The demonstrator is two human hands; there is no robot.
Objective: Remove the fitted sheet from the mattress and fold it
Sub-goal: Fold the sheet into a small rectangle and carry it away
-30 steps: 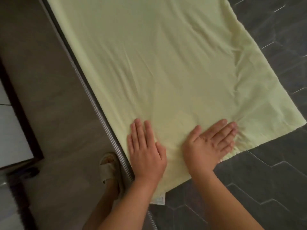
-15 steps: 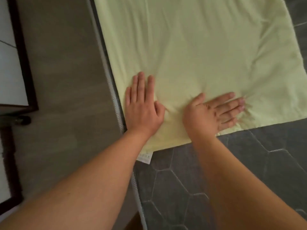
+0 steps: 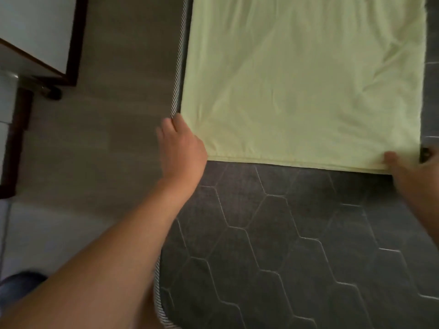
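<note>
**Now both hands move out to the near corners**

Earlier pressed flat mid-edge, the left hand [image 3: 181, 148] now pinches the pale yellow folded fitted sheet [image 3: 304, 86] at its near left corner; the right hand [image 3: 403, 169], blurred, touches the near right corner, grip unclear. Sheet lies on the dark grey quilted mattress [image 3: 285, 245], ready for another fold.

Pretty dim and soft overall, flat indoor light with no hard shadows. The right hand [image 3: 403, 169] is smeared with motion blur, the dark mattress [image 3: 273, 233] looks grainy, and straight edges bend near the frame borders.
</note>
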